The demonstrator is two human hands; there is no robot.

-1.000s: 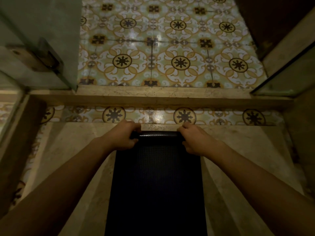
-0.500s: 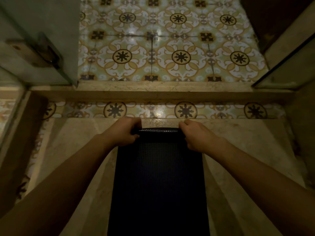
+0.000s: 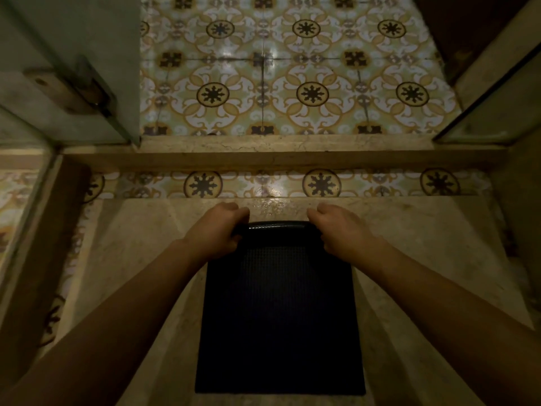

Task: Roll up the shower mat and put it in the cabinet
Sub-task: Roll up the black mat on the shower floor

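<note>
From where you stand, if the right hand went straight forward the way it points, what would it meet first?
The right hand grips the rolled end of the shower mat. Straight ahead lies bare beige floor, then probably the raised stone curb, though depth is unclear.

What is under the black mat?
The shower mat lies flat on plain beige stone floor, visible all around it. The floor directly beneath is covered. Left hand and right hand grip its curled far edge.

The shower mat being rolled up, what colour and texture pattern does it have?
The shower mat is black or very dark, with a fine grid of small bumps, seen in the head view.
</note>
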